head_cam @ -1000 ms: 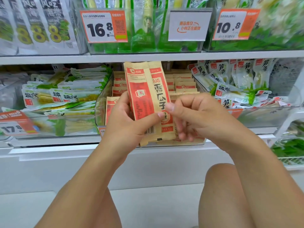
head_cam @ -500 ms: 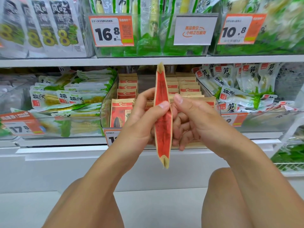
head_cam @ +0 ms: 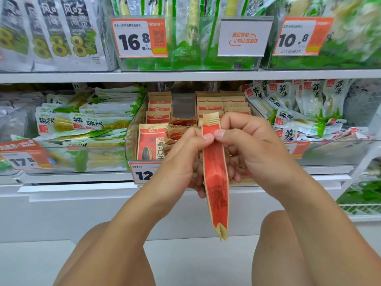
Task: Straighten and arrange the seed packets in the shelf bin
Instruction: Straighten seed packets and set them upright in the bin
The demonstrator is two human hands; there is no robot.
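Left grip (head_cam: 183,162) and right grip (head_cam: 253,149) both pinch one packet (head_cam: 216,176), held edge-on. Bin (head_cam: 132,141) with more packets just behind grips.

I am looking at a shop, a grocery or snack aisle by the look of it. White shelves (head_cam: 185,76) run across my view, each lined with clear plastic bins (head_cam: 132,137) packed with many copies of the same sealed packet. Orange and white price tags clip to the bin fronts: one reads 16.8 (head_cam: 138,39), another 10.8 (head_cam: 296,38), and a third 17.8 (head_cam: 24,157) sits lower left. A white card with orange print (head_cam: 245,38) hangs between two tags. Green bamboo-shoot packs (head_cam: 296,108) fill the bin to the right, and kraft-paper sunflower seed packets (head_cam: 152,141) fill the middle one.
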